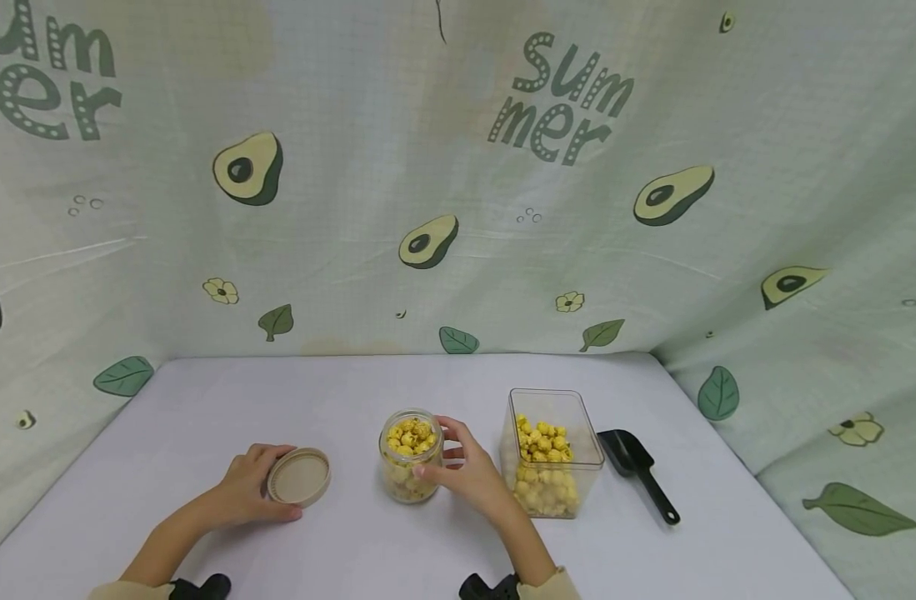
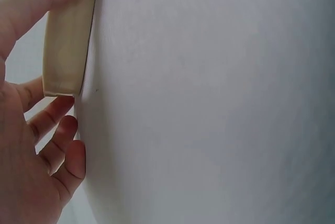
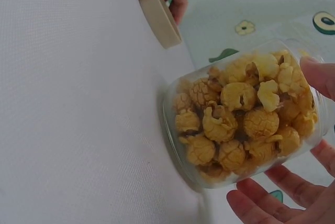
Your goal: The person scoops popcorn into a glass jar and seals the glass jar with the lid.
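Note:
A glass jar [image 1: 411, 467] filled with yellow popcorn stands uncapped near the middle of the table. My right hand [image 1: 468, 468] holds it from the right, thumb at the near side and fingers around the far side; the right wrist view shows the popcorn [image 3: 241, 114] through the glass. To the left, a round beige lid [image 1: 298, 477] lies flat on the table, its recessed face up. My left hand [image 1: 251, 490] grips the lid by its left edge between thumb and fingers. In the left wrist view the lid's side wall [image 2: 68, 51] shows beneath the thumb.
Right of the jar stands a clear square container [image 1: 551, 454], partly full of popcorn. A black scoop [image 1: 638, 468] lies beside it, handle toward the near right. White cloth covers the table [image 1: 352, 550], and a printed curtain [image 1: 337, 167] hangs behind and at the sides.

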The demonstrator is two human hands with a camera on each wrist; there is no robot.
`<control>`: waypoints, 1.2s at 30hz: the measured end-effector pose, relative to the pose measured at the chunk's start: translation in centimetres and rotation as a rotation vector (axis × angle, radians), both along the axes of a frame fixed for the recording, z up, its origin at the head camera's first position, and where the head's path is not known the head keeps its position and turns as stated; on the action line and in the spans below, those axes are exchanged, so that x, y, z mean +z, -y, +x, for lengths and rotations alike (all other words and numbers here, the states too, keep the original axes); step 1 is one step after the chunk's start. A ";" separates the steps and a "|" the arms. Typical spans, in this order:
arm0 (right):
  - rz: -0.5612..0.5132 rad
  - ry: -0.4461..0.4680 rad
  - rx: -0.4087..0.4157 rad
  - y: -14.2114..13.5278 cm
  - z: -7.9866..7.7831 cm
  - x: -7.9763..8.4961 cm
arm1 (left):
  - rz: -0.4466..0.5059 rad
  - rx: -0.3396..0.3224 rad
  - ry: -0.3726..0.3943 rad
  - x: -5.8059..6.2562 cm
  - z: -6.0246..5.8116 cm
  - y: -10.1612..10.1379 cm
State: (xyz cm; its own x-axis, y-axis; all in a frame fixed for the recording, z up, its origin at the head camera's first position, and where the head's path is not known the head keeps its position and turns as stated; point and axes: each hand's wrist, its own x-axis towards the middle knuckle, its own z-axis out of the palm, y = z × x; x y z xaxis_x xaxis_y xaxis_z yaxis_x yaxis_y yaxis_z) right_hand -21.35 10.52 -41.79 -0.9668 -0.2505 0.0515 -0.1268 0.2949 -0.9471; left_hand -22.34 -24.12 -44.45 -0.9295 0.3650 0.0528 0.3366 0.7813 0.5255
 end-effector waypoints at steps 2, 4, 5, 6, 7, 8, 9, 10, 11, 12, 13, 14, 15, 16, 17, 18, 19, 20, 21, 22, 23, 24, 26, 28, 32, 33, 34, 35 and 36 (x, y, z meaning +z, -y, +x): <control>0.001 0.001 0.002 0.0 0.0 0.1 | 0.001 0.000 0.003 0.1 0.0 0.0; 0.002 0.003 0.005 0.0 0.0 0.1 | 0.003 0.005 0.011 0.2 0.0 -0.1; 0.003 0.004 0.007 0.0 0.0 0.1 | 0.008 0.011 0.018 0.3 0.0 -0.1; 0.003 0.004 0.010 0.0 0.1 0.2 | 0.013 0.019 0.027 0.4 0.0 -0.1; 0.002 0.005 0.011 0.0 0.1 0.2 | 0.019 0.026 0.034 0.5 0.0 -0.1; 0.002 0.006 0.013 0.0 0.1 0.2 | 0.024 0.036 0.044 0.6 0.1 -0.2; 0.002 0.006 0.014 0.0 0.1 0.1 | 0.029 0.045 0.052 0.7 0.1 -0.2; 0.002 0.006 0.015 0.0 0.1 0.1 | 0.036 0.055 0.059 0.8 0.1 -0.3; 0.003 0.005 0.015 0.0 0.1 0.1 | 0.043 0.064 0.065 0.9 0.1 -0.3; 0.003 0.003 0.016 0.0 0.1 0.1 | 0.047 0.072 0.067 1.0 0.1 -0.4; 0.003 0.002 0.016 0.0 0.1 0.1 | 0.056 0.075 0.069 1.1 0.0 -0.4; 0.003 0.001 0.016 0.0 0.1 0.1 | 0.067 0.079 0.072 1.2 0.0 -0.5; 0.003 0.001 0.017 -0.1 0.1 0.1 | 0.080 0.082 0.076 1.3 -0.1 -0.6; 0.002 0.001 0.017 -0.1 0.1 0.1 | 0.093 0.090 0.082 1.4 -0.1 -0.7; 0.001 0.002 0.017 -0.1 0.1 0.1 | 0.108 0.092 0.089 1.5 -0.1 -0.8; 0.001 0.002 0.018 -0.1 0.1 0.1 | 0.122 0.095 0.100 1.6 -0.1 -1.0; 0.001 0.002 0.018 -0.1 0.1 0.1 | 0.135 0.098 0.108 1.8 -0.1 -1.2; 0.001 0.003 0.018 -0.1 0.1 0.1 | 0.146 0.103 0.118 1.9 0.0 -1.4; 0.001 0.004 0.018 -0.1 0.1 0.1 | 0.154 0.112 0.126 2.0 0.1 -1.6; 0.000 0.005 0.019 -0.1 0.1 0.1 | 0.164 0.117 0.128 2.2 0.1 -1.9; -0.001 0.005 0.020 -0.1 0.1 0.1 | 0.177 0.119 0.130 2.3 0.2 -2.2; -0.002 0.004 0.021 -0.1 0.1 0.2 | 0.189 0.119 0.126 2.5 0.3 -2.4; -0.003 0.003 0.023 -0.1 0.2 0.2 | 0.216 0.119 0.104 2.8 0.3 -3.0; -0.005 0.003 0.024 -0.1 0.2 0.2 | 0.238 0.112 0.075 3.1 0.4 -3.6; 0.001 0.002 0.023 -0.1 0.2 0.2 | 0.257 0.098 0.022 3.8 0.3 -4.8; 0.003 0.002 0.022 -0.1 0.2 0.2 | 0.256 0.091 0.011 4.0 0.3 -5.1; 0.004 0.001 0.021 -0.1 0.2 0.2 | 0.257 0.089 0.005 4.2 0.3 -5.4; 0.005 0.000 0.021 -0.1 0.2 0.3 | 0.256 0.081 -0.001 4.4 0.3 -5.6; 0.005 -0.001 0.021 -0.1 0.2 0.3 | 0.254 0.078 -0.004 4.7 0.3 -5.9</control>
State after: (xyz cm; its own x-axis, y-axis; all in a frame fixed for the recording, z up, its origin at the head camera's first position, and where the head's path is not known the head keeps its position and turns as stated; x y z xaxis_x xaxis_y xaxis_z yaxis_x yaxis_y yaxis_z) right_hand -21.17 10.62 -41.52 -0.9612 -0.2710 0.0508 -0.1337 0.2968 -0.9455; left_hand -22.07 -18.19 -39.78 -0.9539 0.2668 0.1374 0.2831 0.6479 0.7071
